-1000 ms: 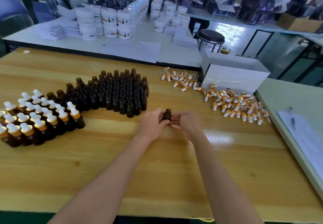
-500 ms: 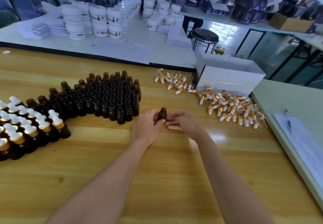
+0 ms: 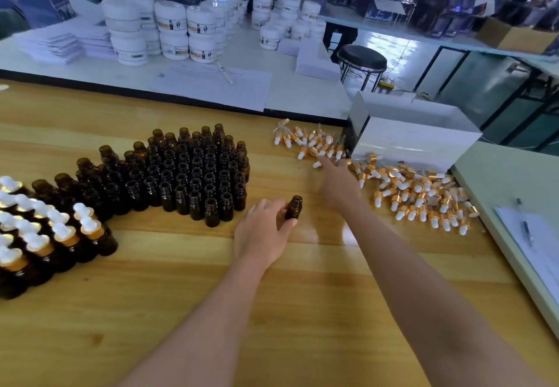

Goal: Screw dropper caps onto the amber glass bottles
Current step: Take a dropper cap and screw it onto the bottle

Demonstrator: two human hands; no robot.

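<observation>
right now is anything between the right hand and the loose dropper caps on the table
Nothing visible does. The right hand reaches over bare wood, its forefinger at the near edge of the loose dropper caps. The white box sits off to the right of that line. The left hand holds the uncapped bottle aside.

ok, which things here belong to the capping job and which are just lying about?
Job: left hand, holding one uncapped bottle; right hand at the loose dropper caps; open bottles; capped bottles.
Lying about: white box; white jars; stool; pen on papers.
</observation>
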